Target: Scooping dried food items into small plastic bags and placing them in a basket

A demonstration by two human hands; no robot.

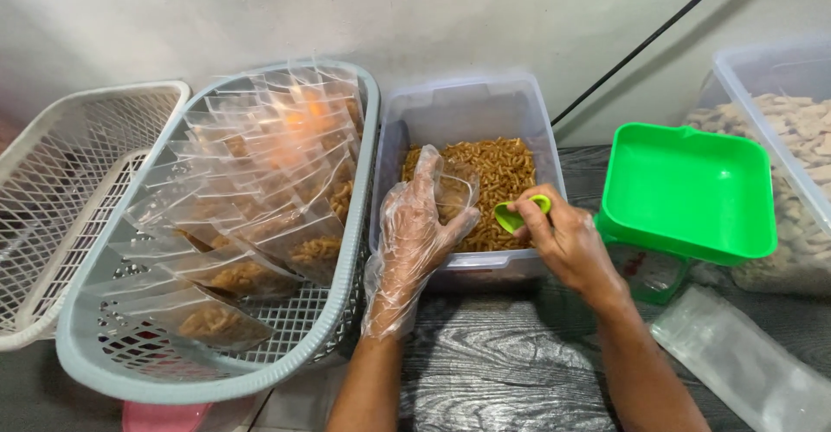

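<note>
My left hand [415, 228], in a thin clear plastic glove, holds a small clear pouch [453, 194] open over a clear plastic tub [467, 107] of brown snack sticks [498, 164]. In my bare right hand [563, 241] is a small green scoop [518, 214], its bowl next to the pouch's mouth above the snacks. Both hands are at the tub's near edge.
A grey oval basket [216, 371] on the left holds several filled clear pouches. A white basket [52, 172] lies farther left. A green scale tray [688, 190], a tub of pale snacks [805, 146] and a stack of flat pouches [744, 363] are on the right.
</note>
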